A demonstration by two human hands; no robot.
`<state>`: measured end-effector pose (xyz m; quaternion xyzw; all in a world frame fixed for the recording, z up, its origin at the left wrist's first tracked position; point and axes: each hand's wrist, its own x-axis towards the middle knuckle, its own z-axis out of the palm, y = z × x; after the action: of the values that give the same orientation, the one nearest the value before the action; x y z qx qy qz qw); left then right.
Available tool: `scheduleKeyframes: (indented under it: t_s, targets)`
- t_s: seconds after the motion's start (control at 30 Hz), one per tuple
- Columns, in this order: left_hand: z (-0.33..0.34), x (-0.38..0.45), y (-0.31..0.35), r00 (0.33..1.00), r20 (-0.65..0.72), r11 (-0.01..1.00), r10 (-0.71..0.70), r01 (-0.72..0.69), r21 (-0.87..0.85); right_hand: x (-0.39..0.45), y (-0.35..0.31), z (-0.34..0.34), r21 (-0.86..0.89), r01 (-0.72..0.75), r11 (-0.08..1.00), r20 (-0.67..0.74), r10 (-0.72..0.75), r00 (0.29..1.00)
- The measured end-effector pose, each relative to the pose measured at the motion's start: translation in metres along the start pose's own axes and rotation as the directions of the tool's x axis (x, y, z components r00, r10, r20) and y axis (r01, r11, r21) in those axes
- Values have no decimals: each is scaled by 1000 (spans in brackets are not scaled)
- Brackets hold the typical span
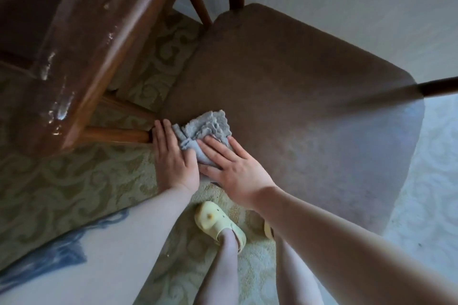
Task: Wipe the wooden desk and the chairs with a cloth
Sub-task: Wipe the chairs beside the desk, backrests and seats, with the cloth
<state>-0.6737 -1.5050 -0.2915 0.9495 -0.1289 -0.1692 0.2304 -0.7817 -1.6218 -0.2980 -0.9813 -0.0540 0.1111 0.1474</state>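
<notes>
one cloth (202,135), two hands (174,158) (235,171) — one chair (297,96)

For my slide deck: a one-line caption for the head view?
Both hands, left and right, press a grey cloth on the brown chair seat.

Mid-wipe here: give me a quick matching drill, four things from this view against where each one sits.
Things:
1. cloth
2. left hand
3. yellow clog
4. wooden desk

Places:
A. on the patterned carpet
B. at the seat's near-left edge, beside the cloth
C. upper left, beside the chair
D. bunched on the chair seat under the right hand

Pairs: 1-D, 2-B, 3-A, 4-C
</notes>
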Motion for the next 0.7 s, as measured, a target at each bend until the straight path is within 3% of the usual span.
scheduleKeyframes:
  t_s: [0.07,0.1,0.13,0.17,0.23,0.27,0.3,0.37,0.43,0.47,0.53,0.57,0.6,0.63,0.67,0.7]
  targets:
    - [-2,-7,-11,997,29,997,69,-68,-22,-20,32,-1,-73,104,992,-24,-106,994]
    - [-2,-8,-14,997,31,997,75,-74,-21,-27,51,-6,-84,49,995,-58,-54,997]
    - [-1,-7,-15,997,28,997,72,-71,-19,-28,67,-12,-27,-106,994,-101,103,990]
    - [-1,-5,-14,998,20,998,64,-63,-23,-22,78,-21,78,-311,947,-149,319,936]
    - [-1,-1,-10,1000,2,998,30,-30,-54,13,78,-33,254,-622,741,-202,669,715]
    - [-1,1,-8,1000,-1,997,17,-17,-75,36,68,-37,291,-680,672,-208,739,641]
    - [-2,3,-5,1000,-7,995,15,-16,-102,56,54,-37,304,-685,662,-210,748,629]
    - [-7,7,-1,999,-43,986,25,-32,-163,77,21,-31,271,-556,786,-218,613,759]
    - [-16,10,3,998,-64,978,-6,-7,-206,64,-10,-14,152,-292,944,-151,314,937]
    - [-19,10,3,998,-64,977,-14,0,-213,48,-20,-7,80,-117,990,-63,122,991]
    - [-25,7,0,999,-47,981,25,-33,-189,12,-17,5,-29,184,982,89,-181,979]
    - [-27,6,-1,998,-27,984,58,-62,-168,-3,-6,5,-47,234,971,102,-228,968]
    - [-27,4,-3,996,-8,984,89,-89,-154,-14,8,4,-41,188,981,58,-186,981]
    - [-26,4,-5,995,2,984,105,-103,-144,-20,24,0,-19,46,999,-12,-47,999]
    - [-23,5,-6,995,3,985,100,-99,-138,-19,39,-8,52,-170,984,-91,174,981]
    - [-21,5,-5,997,-1,987,81,-80,-137,-9,51,-19,148,-386,910,-157,407,900]
